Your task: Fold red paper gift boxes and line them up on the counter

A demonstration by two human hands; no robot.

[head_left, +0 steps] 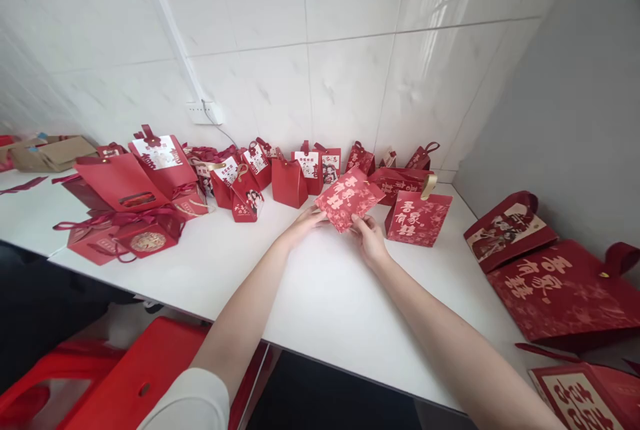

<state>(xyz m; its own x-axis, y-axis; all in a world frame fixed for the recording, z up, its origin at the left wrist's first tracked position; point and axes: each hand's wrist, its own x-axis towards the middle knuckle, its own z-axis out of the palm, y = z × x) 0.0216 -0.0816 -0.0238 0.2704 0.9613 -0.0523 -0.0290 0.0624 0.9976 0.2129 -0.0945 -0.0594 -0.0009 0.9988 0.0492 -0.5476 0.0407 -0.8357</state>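
Note:
Both my hands hold a small flat red gift bag [349,198] with white characters and a flower pattern, tilted just above the white table [320,297]. My left hand [306,222] grips its lower left edge. My right hand [369,235] grips its lower right edge. Just to the right stands a matching red bag [418,218] with a gold ribbon handle, close to my right hand.
Several red gift bags and boxes [150,183] line the tiled wall at left and behind. Larger flat red bags [565,287] lie at the right. A cardboard box [53,152] sits far left. Red plastic stools [120,383] stand below the table's front edge.

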